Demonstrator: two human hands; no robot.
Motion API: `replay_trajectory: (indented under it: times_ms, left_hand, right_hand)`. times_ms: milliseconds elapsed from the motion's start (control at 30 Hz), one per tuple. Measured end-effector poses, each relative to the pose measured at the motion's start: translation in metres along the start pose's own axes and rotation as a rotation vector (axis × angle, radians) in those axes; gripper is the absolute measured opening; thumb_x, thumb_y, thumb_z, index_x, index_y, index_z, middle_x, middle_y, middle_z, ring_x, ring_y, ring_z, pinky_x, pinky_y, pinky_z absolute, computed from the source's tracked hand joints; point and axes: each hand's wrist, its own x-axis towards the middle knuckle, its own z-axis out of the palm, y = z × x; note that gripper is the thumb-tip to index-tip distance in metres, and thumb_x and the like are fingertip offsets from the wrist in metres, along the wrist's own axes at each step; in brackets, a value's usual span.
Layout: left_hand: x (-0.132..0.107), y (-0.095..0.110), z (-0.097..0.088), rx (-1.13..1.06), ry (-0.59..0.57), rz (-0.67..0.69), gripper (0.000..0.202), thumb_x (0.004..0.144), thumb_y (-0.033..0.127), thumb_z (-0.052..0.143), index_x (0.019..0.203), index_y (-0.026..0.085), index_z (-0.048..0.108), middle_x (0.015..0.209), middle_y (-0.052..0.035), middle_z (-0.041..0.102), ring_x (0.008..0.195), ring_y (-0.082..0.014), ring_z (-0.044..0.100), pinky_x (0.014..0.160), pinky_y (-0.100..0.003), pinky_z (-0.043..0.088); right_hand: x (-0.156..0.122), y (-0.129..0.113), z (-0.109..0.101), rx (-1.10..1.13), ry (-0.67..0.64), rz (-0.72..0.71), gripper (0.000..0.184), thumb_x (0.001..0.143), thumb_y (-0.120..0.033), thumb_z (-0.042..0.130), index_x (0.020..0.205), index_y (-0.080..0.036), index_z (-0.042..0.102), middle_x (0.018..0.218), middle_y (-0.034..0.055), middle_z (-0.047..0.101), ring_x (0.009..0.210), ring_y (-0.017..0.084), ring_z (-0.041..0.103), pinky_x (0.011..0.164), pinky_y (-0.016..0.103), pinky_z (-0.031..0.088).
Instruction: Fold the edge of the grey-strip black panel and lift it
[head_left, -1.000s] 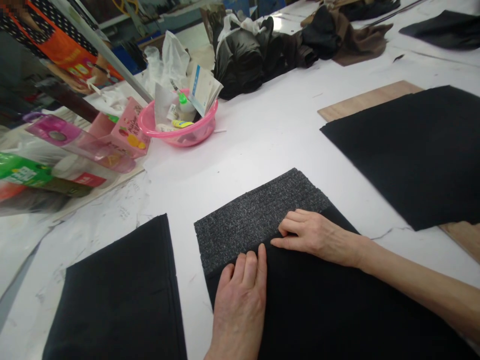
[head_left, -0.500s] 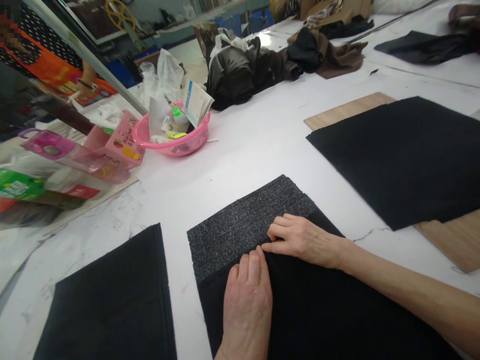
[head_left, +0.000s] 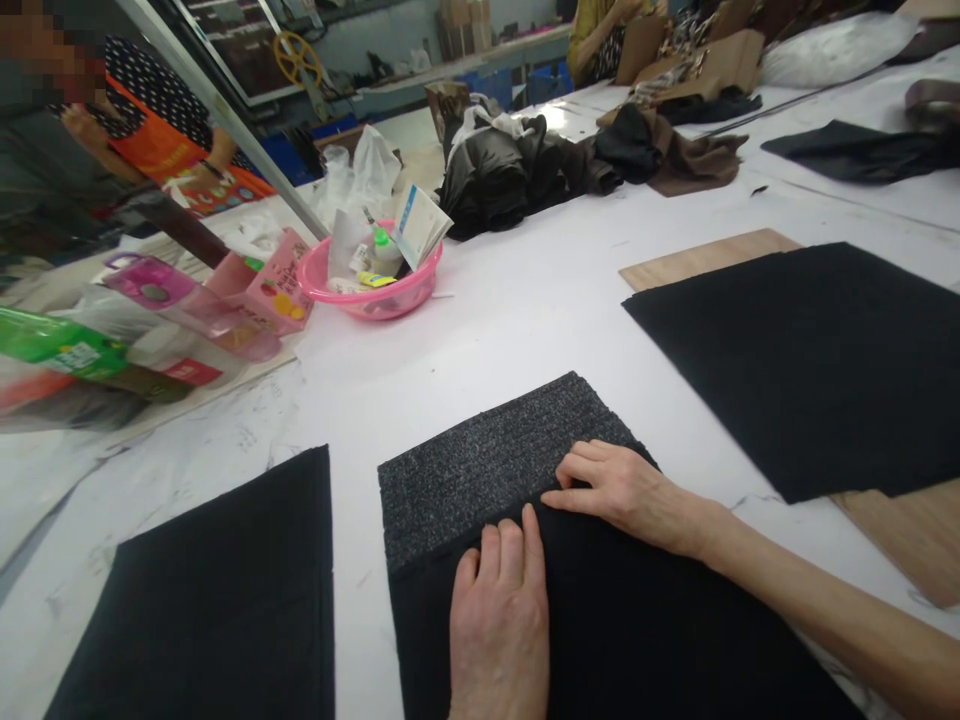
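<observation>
Two hands at the border of black cloth and speckled strip, fingertips now slightly parted

At the bottom centre, the left hand [head_left: 500, 625] lies palm down on a black cloth panel [head_left: 660, 630], its fingers almost together and their tips at the lower border of a speckled dark grey strip [head_left: 480, 475]. Just beside it, the right hand [head_left: 619, 495] has its fingers curled, the thumb held apart from them along that border. Half a second ago the left index fingertip met the right thumb; now a small gap shows. The left thumb is hidden, and I cannot tell whether either hand pinches the cloth. The panel fills the lower middle of the frame, its near end cut off.

A second black panel [head_left: 217, 590] lies at lower left, also cut off. At right, a third black panel [head_left: 795, 360] covers most of a wooden board [head_left: 900, 540] on the white table [head_left: 517, 320].

Farther off, left of centre, a pink basin [head_left: 367, 305] holds a booklet [head_left: 421, 228]; the bottles and bags left of it are partly blurred. Behind stands dark bundled material [head_left: 487, 180]. At upper left is a person in an orange apron [head_left: 161, 150]; more of that person shows than before, as does a yellow sleeve [head_left: 586, 42] at the top.
</observation>
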Motion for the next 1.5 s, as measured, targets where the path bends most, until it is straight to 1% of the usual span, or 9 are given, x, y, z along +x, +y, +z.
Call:
replay_trajectory:
  times_ms: [133, 200, 333, 500, 767, 967, 1167, 1333, 1500]
  left_hand:
    - [0.000, 0.000, -0.002, -0.022, -0.029, 0.004, 0.056, 0.077, 0.004, 0.056, 0.133, 0.011, 0.055, 0.110, -0.0117, 0.064, 0.102, -0.0271, 0.060, 0.078, -0.038, 0.058]
    - [0.002, 0.000, -0.003, -0.044, -0.036, 0.004, 0.056, 0.077, 0.002, 0.055, 0.132, 0.012, 0.056, 0.111, -0.0112, 0.064, 0.103, -0.0266, 0.059, 0.081, -0.038, 0.058]
    - [0.010, 0.002, -0.003, -0.071, -0.008, 0.047, 0.051, 0.075, -0.001, 0.053, 0.126, 0.008, 0.059, 0.114, -0.0108, 0.064, 0.105, -0.0248, 0.059, 0.086, -0.037, 0.057]
    - [0.020, 0.004, -0.005, -0.051, -0.047, 0.076, 0.048, 0.076, 0.000, 0.056, 0.123, 0.009, 0.061, 0.108, -0.0086, 0.065, 0.094, -0.0232, 0.060, 0.079, -0.036, 0.058]
    - [0.023, 0.006, -0.005, -0.075, -0.057, 0.071, 0.052, 0.078, 0.002, 0.059, 0.130, 0.010, 0.056, 0.104, -0.0082, 0.065, 0.095, -0.0229, 0.060, 0.076, -0.035, 0.057]
    - [0.025, 0.005, -0.006, -0.067, -0.077, 0.089, 0.053, 0.083, 0.002, 0.053, 0.134, 0.014, 0.052, 0.108, -0.0084, 0.063, 0.097, -0.0220, 0.059, 0.076, -0.033, 0.055]
    - [0.028, 0.004, -0.010, -0.079, -0.085, 0.086, 0.054, 0.083, 0.002, 0.054, 0.135, 0.015, 0.052, 0.103, -0.0067, 0.063, 0.093, -0.0223, 0.059, 0.073, -0.034, 0.054]
    - [0.034, 0.005, -0.010, -0.077, -0.094, 0.125, 0.050, 0.083, -0.001, 0.051, 0.132, 0.012, 0.053, 0.111, -0.0079, 0.062, 0.100, -0.0209, 0.057, 0.081, -0.033, 0.053]
    - [0.042, 0.010, -0.008, -0.039, -0.085, 0.193, 0.050, 0.083, 0.004, 0.056, 0.132, 0.011, 0.052, 0.104, -0.0062, 0.062, 0.091, -0.0213, 0.058, 0.072, -0.035, 0.054]
  right_hand:
    - [0.001, -0.001, 0.001, -0.018, -0.003, 0.002, 0.024, 0.103, -0.014, 0.044, 0.114, -0.020, 0.065, 0.092, 0.0046, 0.054, 0.082, 0.018, 0.046, 0.073, 0.031, 0.040]
    - [0.001, -0.001, 0.000, -0.032, -0.003, -0.005, 0.024, 0.103, -0.013, 0.045, 0.114, -0.019, 0.065, 0.091, 0.0044, 0.054, 0.082, 0.018, 0.047, 0.073, 0.031, 0.041]
    - [0.002, -0.002, 0.000, -0.048, -0.006, -0.018, 0.024, 0.104, -0.014, 0.043, 0.112, -0.018, 0.065, 0.090, 0.0047, 0.055, 0.081, 0.018, 0.046, 0.072, 0.032, 0.040]
    - [-0.001, 0.001, -0.004, -0.022, 0.007, 0.004, 0.027, 0.105, -0.017, 0.039, 0.109, -0.019, 0.066, 0.091, 0.0042, 0.056, 0.081, 0.018, 0.045, 0.072, 0.032, 0.039]
    - [-0.022, 0.018, -0.019, -0.016, 0.034, 0.036, 0.026, 0.105, -0.015, 0.040, 0.113, -0.019, 0.065, 0.091, 0.0046, 0.056, 0.082, 0.017, 0.047, 0.072, 0.031, 0.040]
    - [-0.029, 0.020, -0.019, -0.001, 0.011, 0.045, 0.029, 0.106, -0.017, 0.038, 0.119, -0.022, 0.063, 0.095, 0.0050, 0.055, 0.086, 0.017, 0.049, 0.075, 0.030, 0.043]
    - [-0.031, 0.021, -0.019, -0.025, 0.011, 0.044, 0.027, 0.105, -0.016, 0.040, 0.119, -0.022, 0.063, 0.094, 0.0052, 0.055, 0.086, 0.017, 0.050, 0.075, 0.030, 0.045]
    - [-0.031, 0.022, -0.018, -0.043, -0.005, 0.038, 0.027, 0.105, -0.017, 0.041, 0.120, -0.021, 0.062, 0.095, 0.0055, 0.055, 0.087, 0.018, 0.049, 0.076, 0.031, 0.044]
    - [-0.031, 0.021, -0.015, -0.071, -0.004, 0.057, 0.022, 0.103, -0.017, 0.046, 0.117, -0.023, 0.062, 0.095, 0.0043, 0.055, 0.087, 0.017, 0.050, 0.076, 0.030, 0.044]
